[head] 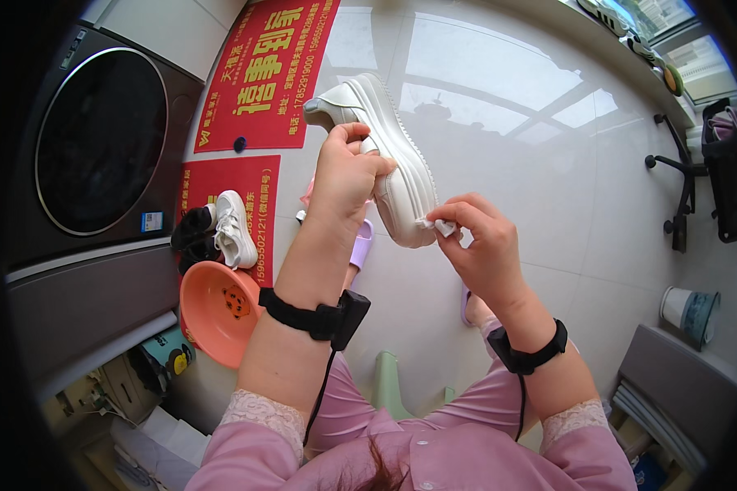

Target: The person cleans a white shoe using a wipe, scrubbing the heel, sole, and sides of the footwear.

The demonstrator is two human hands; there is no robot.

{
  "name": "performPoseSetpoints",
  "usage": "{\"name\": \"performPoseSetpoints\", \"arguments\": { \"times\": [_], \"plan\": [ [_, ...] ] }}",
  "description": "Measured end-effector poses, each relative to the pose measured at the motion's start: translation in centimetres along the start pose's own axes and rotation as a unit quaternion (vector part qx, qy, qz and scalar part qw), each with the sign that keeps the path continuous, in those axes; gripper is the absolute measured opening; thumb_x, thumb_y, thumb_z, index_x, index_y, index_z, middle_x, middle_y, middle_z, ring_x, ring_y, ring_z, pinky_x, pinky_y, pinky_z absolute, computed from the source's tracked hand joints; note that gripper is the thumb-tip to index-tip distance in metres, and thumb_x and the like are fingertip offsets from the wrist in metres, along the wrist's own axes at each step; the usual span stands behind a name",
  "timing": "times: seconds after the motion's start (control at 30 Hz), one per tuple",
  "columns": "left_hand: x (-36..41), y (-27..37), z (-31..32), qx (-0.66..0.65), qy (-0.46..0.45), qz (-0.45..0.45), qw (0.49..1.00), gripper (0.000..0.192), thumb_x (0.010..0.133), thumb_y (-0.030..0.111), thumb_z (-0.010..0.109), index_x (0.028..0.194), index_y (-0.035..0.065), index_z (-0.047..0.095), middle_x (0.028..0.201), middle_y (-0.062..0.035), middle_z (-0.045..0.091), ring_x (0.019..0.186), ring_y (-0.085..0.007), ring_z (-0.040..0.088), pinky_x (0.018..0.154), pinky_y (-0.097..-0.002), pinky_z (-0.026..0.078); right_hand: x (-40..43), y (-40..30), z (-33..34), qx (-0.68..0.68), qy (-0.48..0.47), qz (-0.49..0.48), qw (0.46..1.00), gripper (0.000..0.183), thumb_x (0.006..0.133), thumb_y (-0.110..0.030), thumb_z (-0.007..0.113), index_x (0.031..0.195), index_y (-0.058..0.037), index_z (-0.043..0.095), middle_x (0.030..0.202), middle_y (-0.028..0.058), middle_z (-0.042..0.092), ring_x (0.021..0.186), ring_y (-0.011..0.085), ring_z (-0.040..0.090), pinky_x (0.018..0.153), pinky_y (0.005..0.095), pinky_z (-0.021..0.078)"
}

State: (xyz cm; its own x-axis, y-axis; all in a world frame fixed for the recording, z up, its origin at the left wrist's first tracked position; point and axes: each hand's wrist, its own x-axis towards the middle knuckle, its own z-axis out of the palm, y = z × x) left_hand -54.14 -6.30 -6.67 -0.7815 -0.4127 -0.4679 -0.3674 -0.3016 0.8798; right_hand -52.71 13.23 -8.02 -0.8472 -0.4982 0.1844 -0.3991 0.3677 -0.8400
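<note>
My left hand (351, 175) grips a white thick-soled shoe (399, 178) by its upper and side, lifted over the floor with the heel away from me and the toe towards me. Between the fingertips of my right hand (476, 239) is a small crumpled white wipe or tissue (445, 228), which touches the sole's edge beside the toe. The shoe's far side is hidden from view. Black straps with small devices and cables sit on both forearms.
Front left are an orange plastic basin (212, 313), a white sneaker (234, 230) and black shoes (195, 239) on a red mat (267, 208). A front-loading washer (101, 141) stands far left. Right are a wheeled chair (682, 178) and a bin (688, 313); a green stool (388, 383) shows beneath me.
</note>
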Motion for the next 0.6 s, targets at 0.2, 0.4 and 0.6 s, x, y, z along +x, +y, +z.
{"name": "performPoseSetpoints", "arguments": {
  "times": [0.2, 0.4, 0.6],
  "plan": [
    [-0.3, -0.5, 0.2, 0.035, -0.051, -0.028, 0.998, 0.062, 0.075, -0.013, 0.066, 0.131, -0.0057, 0.041, 0.099, -0.0152, 0.067, 0.090, -0.0197, 0.066, 0.079, -0.0303, 0.053, 1.2, 0.5, -0.3, 0.013, 0.039, 0.021, 0.999, 0.020, 0.075, 0.007, 0.068, 0.090, -0.0057, 0.071, 0.085, 0.0049, 0.066, 0.068, 0.0152, 0.064, 0.060, 0.0284, 0.0528],
    [-0.9, -0.8, 0.5, 0.024, -0.090, -0.044, 0.995, 0.059, 0.075, -0.013, 0.065, 0.129, -0.0034, 0.043, 0.096, -0.0127, 0.067, 0.083, -0.0157, 0.064, 0.072, -0.0262, 0.050, 1.8, 1.1, -0.5, 0.021, 0.066, 0.039, 0.997, 0.016, 0.077, 0.005, 0.070, 0.090, -0.0047, 0.072, 0.083, 0.0053, 0.066, 0.066, 0.0131, 0.061, 0.061, 0.0265, 0.0504],
    [0.1, -1.5, 0.1, -0.023, -0.041, -0.023, 0.999, 0.061, 0.074, -0.014, 0.064, 0.131, -0.0048, 0.042, 0.099, -0.0142, 0.067, 0.086, -0.0180, 0.067, 0.069, -0.0269, 0.053, 1.3, 1.0, -0.2, 0.044, 0.024, 0.029, 0.998, 0.018, 0.076, 0.005, 0.070, 0.091, -0.0046, 0.072, 0.084, 0.0055, 0.067, 0.066, 0.0141, 0.061, 0.061, 0.0276, 0.0506]
  ]
}}
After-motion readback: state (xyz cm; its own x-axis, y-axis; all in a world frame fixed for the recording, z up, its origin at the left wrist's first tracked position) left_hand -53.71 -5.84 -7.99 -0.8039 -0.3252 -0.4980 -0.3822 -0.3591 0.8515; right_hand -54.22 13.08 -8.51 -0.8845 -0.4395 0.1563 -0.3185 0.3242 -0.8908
